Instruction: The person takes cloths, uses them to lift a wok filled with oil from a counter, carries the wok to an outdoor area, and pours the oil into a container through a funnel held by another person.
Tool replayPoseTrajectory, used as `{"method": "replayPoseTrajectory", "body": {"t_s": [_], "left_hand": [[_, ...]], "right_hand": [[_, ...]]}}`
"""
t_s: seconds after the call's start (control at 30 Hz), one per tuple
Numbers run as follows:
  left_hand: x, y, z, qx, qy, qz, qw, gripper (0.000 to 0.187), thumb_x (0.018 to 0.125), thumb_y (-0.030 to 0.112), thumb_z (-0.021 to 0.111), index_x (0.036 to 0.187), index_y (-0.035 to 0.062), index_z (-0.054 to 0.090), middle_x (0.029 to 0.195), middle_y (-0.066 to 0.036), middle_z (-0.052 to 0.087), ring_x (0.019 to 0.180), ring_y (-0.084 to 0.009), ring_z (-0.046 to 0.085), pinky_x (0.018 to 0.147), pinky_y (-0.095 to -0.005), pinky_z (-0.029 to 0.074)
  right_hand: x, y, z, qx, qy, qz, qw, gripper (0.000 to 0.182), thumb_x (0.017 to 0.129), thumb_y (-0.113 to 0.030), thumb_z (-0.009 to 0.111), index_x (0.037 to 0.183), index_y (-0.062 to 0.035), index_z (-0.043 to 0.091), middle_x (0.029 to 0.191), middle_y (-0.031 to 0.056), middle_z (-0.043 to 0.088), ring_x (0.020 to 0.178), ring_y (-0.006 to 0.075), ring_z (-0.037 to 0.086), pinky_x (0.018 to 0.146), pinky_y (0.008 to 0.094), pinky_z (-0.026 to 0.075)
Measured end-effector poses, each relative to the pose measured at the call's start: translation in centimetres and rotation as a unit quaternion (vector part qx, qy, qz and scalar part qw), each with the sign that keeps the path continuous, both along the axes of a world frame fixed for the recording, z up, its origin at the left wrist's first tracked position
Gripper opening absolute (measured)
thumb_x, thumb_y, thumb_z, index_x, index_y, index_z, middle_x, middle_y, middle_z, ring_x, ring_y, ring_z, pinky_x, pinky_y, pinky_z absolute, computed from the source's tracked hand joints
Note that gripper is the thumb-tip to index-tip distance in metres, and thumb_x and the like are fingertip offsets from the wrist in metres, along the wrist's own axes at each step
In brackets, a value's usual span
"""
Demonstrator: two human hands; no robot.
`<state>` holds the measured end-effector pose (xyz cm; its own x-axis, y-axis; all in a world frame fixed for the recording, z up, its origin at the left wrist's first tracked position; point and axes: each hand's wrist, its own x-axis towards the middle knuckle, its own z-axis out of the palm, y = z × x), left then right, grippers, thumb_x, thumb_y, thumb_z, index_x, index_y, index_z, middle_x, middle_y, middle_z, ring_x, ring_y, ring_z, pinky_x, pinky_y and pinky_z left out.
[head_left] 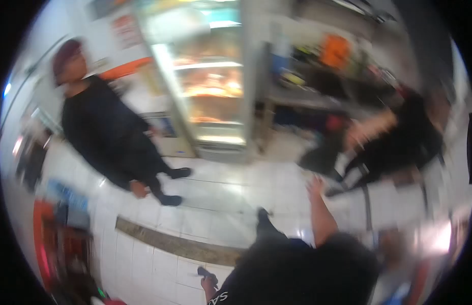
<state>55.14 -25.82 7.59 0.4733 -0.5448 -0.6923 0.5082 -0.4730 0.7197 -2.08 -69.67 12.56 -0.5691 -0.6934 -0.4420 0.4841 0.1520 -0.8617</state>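
Facing lit cabinet (210, 65), co-worker (411, 129) near right hand (315, 188)

L hand (211, 280) w/ dk. obj. (202, 272)

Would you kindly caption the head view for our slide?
Outstretched right hand, dark object in left hand, lit cabinet ahead.

White floor (215, 190) below, lit shelves (208, 66) ahead

White tiles spread past the fingers (316, 180) of the right hand (314, 190). A long brown strip (180, 245) lies on the floor, just ahead of the left hand (210, 282) and its fingers. Past both hands' fingers, the shelves hold blurry orange-brown things (210, 87). Beyond the right fingers, a table (297, 96) holds a blurry yellow-green thing (293, 78).
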Motion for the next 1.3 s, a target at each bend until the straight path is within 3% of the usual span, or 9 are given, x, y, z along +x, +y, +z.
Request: {"method": "replayPoseTrajectory", "body": {"t_s": [0.1, 0.27, 0.3, 0.47, 0.57, 0.73, 0.97, 1.1, 1.3], "left_hand": [[0.6, 5.9, -0.3, 0.103, 0.019, -0.054, 0.993, 0.016, 0.076, 0.016, 0.057, 0.083, 0.0011, 0.058, 0.075, -0.012, 0.059, 0.061, -0.0235, 0.057, 0.051, -0.0386, 0.045], [-0.1, 6.9, 1.5, 0.19, -0.028, -0.048, 0.98, 0.02, 0.079, 0.018, 0.056, 0.089, 0.0011, 0.057, 0.083, -0.012, 0.059, 0.071, -0.0244, 0.057, 0.062, -0.0393, 0.046], [0.1, 6.6, 2.0, 0.191, -0.036, -0.041, 0.98, 0.021, 0.08, 0.019, 0.055, 0.091, 0.0011, 0.057, 0.085, -0.012, 0.059, 0.073, -0.0246, 0.057, 0.064, -0.0394, 0.046], [-0.4, 3.8, 2.2, 0.154, -0.071, 0.02, 0.985, 0.025, 0.083, 0.021, 0.054, 0.097, 0.001, 0.056, 0.093, -0.012, 0.059, 0.083, -0.0255, 0.057, 0.075, -0.04, 0.046], [-2.3, 1.3, 3.3, 0.081, -0.147, -0.024, 0.986, 0.025, 0.082, 0.022, 0.054, 0.098, 0.0019, 0.055, 0.096, -0.011, 0.058, 0.092, -0.0257, 0.054, 0.084, -0.0384, 0.043], [-6.7, -1.0, 6.1, 0.044, -0.101, 0.168, 0.98, 0.015, 0.081, 0.018, 0.055, 0.088, 0.005, 0.054, 0.087, -0.005, 0.052, 0.085, -0.019, 0.047, 0.078, -0.0343, 0.04], [-12.7, 7.3, 7.8, -0.03, -0.081, 0.302, 0.949, 0.02, 0.08, 0.01, 0.053, 0.098, 0.0034, 0.054, 0.092, -0.007, 0.058, 0.085, -0.0196, 0.056, 0.078, -0.0313, 0.047], [-16.3, 15.1, 7.8, 0.037, -0.135, 0.336, 0.931, 0.018, 0.08, 0.008, 0.053, 0.098, 0.0028, 0.054, 0.088, -0.005, 0.058, 0.081, -0.0161, 0.056, 0.072, -0.0296, 0.047], [-20.0, 29.3, 9.1, 0.095, -0.214, 0.379, 0.895, 0.008, 0.081, 0.005, 0.052, 0.089, 0.0037, 0.052, 0.083, -0.003, 0.055, 0.074, -0.0119, 0.051, 0.068, -0.0253, 0.043]], "right_hand": [[-3.7, -0.7, 4.5, -0.009, 0.011, -0.121, 0.993, 0.078, 0.077, -0.037, 0.077, 0.14, -0.0225, 0.034, 0.134, 0.0012, 0.047, 0.11, 0.0241, 0.049, 0.088, 0.0464, 0.039], [-6.0, -0.5, 11.5, -0.052, 0.056, -0.087, 0.993, 0.077, 0.076, -0.035, 0.078, 0.139, -0.022, 0.034, 0.13, 0.0022, 0.05, 0.112, 0.0205, 0.047, 0.083, 0.0435, 0.037], [-5.2, 0.2, 14.4, -0.091, 0.021, -0.08, 0.992, 0.05, 0.082, -0.013, 0.073, 0.125, -0.0068, 0.049, 0.101, 0.0027, 0.062, 0.086, 0.0166, 0.059, 0.071, 0.0331, 0.047], [-3.2, 1.2, 10.9, -0.213, -0.215, 0.106, 0.947, 0.033, 0.095, -0.018, 0.053, 0.123, -0.0007, 0.054, 0.116, 0.0121, 0.062, 0.111, 0.0257, 0.058, 0.098, 0.0433, 0.046], [0.6, 3.2, 8.2, -0.182, -0.293, 0.157, 0.926, 0.037, 0.095, -0.024, 0.052, 0.126, -0.0026, 0.052, 0.119, 0.0133, 0.061, 0.112, 0.0274, 0.057, 0.099, 0.0457, 0.047], [6.2, 5.4, 7.4, -0.101, -0.325, 0.197, 0.92, 0.037, 0.095, -0.026, 0.052, 0.125, -0.0043, 0.052, 0.121, 0.0139, 0.06, 0.109, 0.0301, 0.058, 0.095, 0.047, 0.048], [10.4, 8.8, 3.7, 0.07, -0.081, 0.246, 0.963, 0.037, 0.083, 0.003, 0.062, 0.118, -0.0072, 0.053, 0.111, 0.0115, 0.061, 0.106, 0.0279, 0.059, 0.092, 0.0417, 0.049], [15.0, 8.3, -5.1, 0.107, 0.358, 0.396, 0.839, 0.047, 0.079, -0.004, 0.068, 0.122, -0.0024, 0.049, 0.113, 0.0123, 0.06, 0.104, 0.0234, 0.058, 0.09, 0.0364, 0.046], [24.8, 14.6, -4.5, 0.015, 0.29, 0.674, 0.68, 0.043, 0.077, -0.002, 0.067, 0.117, 0.0, 0.054, 0.1, 0.0138, 0.064, 0.086, 0.0208, 0.062, 0.074, 0.0325, 0.05]]}}
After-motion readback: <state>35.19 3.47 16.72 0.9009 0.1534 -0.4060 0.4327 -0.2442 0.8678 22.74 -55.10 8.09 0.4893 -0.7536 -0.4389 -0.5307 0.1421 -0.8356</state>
